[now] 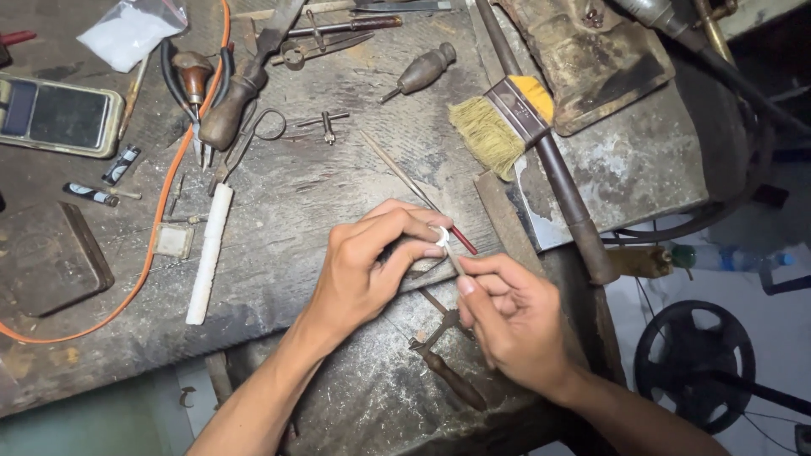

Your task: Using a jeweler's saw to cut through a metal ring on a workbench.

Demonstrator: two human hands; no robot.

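Now, at a scarred workbench (pixel 321 203), we hold a small silvery ring (pixel 441 236) pinched between the thumb and forefinger of our left hand (pixel 372 266), its fingers closed firmly on the band. Our right hand (pixel 511 317) is clamped on a thin metal file (pixel 405 179), whose long shaft runs up and to the left across the bench; a red stripe shows beside the ring where the file meets it. The ring sits near the middle of the scene, just above a worn wooden peg (pixel 505 221) that juts from the bench edge.

We judge that the work in hand is filing the ring, with the tool bearing on the band. The next stroke, as we read it, calls for a steady pinch on the ring and a light, even push along the file, so that the thin band neither slips nor bends.

Around us the bench is dark, pitted and dusty. A brush (pixel 500 125) with straw-coloured bristles and a yellow ferrule lies to the far right, on a long rusty rod. To the left lie a white chalky stick (pixel 209 253), an orange cable (pixel 160 211) curving across the wood, wood-handled gravers (pixel 422 72), and a small digital scale (pixel 59 114). A clear bag of white powder (pixel 127 32) sits at the far left. Near us, under the right hand, lies another small tool with a brown wooden handle (pixel 452 380).
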